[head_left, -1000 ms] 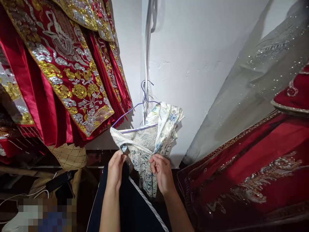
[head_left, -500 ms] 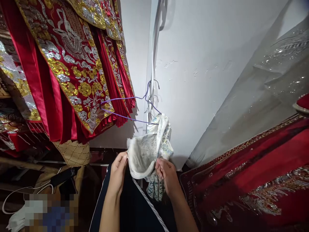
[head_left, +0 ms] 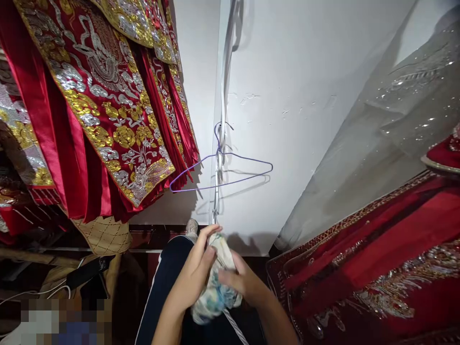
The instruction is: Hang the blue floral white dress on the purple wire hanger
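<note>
Between my two hands is a bunched white cloth garment [head_left: 210,299] with a blue and yellow-green print, held low over my lap and slightly blurred. My left hand [head_left: 194,275] wraps its left side, with the fingers reaching over the top. From the right, my right hand [head_left: 239,280] grips it, thumb across the front. What kind of garment it is cannot be made out. Above hangs a bare purple wire hanger [head_left: 230,183], hooked on a white strip [head_left: 220,105] at the wall and apart from both hands.
Red embroidered clothing [head_left: 124,136] with gold and silver sequins hangs at left. Clear plastic sheeting [head_left: 345,148] and red beaded fabric [head_left: 359,258] fill the right side. A wooden stand [head_left: 113,278] with a black device [head_left: 88,270] and white cable is at lower left.
The garment has come off the purple hanger, which has swung round to face me. Both hands have moved closer together and lower, and the garment is now bunched up instead of stretched open.
</note>
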`<state>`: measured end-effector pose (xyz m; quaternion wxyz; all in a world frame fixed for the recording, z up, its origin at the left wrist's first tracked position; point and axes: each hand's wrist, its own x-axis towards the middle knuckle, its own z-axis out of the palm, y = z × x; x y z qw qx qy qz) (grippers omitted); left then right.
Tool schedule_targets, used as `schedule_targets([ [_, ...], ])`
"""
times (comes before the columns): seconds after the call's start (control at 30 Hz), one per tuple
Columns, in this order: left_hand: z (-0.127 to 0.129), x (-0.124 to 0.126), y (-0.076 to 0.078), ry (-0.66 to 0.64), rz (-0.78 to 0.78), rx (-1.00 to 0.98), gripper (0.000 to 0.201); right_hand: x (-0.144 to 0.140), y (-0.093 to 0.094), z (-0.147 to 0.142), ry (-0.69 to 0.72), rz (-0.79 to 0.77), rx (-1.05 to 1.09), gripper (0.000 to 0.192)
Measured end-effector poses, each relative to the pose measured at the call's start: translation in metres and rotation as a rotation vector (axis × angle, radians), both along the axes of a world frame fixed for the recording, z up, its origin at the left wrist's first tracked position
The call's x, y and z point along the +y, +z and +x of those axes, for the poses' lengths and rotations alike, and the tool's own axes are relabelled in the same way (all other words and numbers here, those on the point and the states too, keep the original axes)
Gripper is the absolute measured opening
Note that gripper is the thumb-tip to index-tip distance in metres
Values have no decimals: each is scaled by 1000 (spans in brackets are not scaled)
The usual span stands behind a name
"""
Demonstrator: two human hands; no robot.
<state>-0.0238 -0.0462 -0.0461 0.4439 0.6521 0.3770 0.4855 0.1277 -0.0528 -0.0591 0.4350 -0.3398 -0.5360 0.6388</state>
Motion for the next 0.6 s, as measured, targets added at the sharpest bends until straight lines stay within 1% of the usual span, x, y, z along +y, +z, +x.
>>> schedule_targets([
  [0.07, -11, 5, -5, -130, -28, 72, 47, 6, 19, 14, 113, 110, -209, 30],
  [0.1, -17, 8, -8, -181, -33, 135, 47, 13, 29, 22, 123, 185, -295, 19],
  [0.13, -23, 10, -11, -210, -34, 206, 44, 22, 40, 28, 77, 270, -356, 13],
  [0.17, -29, 13, -13, -209, -32, 276, 41, 34, 50, 34, -19, 356, -381, 14],
  [0.2, -37, 15, -14, -180, -28, 345, 38, 49, 60, 38, -146, 434, -372, 19],
  [0.27, -54, 21, -15, -59, -18, 456, 32, 86, 76, 42, -448, 554, -292, 30],
  [0.3, -64, 24, -14, 5, -15, 493, 31, 107, 81, 41, -551, 605, -250, 33],
  [0.33, -73, 26, -13, 58, -13, 523, 29, 128, 83, 40, -602, 647, -219, 33],
  [0.37, -83, 29, -11, 96, -12, 552, 29, 149, 83, 37, -610, 672, -207, 33],
  [0.4, -92, 31, -10, 122, -10, 581, 29, 168, 81, 34, -575, 662, -214, 30],
  [0.47, -108, 34, -8, 164, -5, 638, 31, 199, 70, 30, -498, 598, -278, 24],
  [0.53, -121, 39, -6, 205, -1, 673, 32, 215, 56, 31, -439, 545, -354, 20],
  [0.6, -133, 48, -2, 230, 20, 672, 30, 215, 44, 40, -398, 550, -415, 17],
])
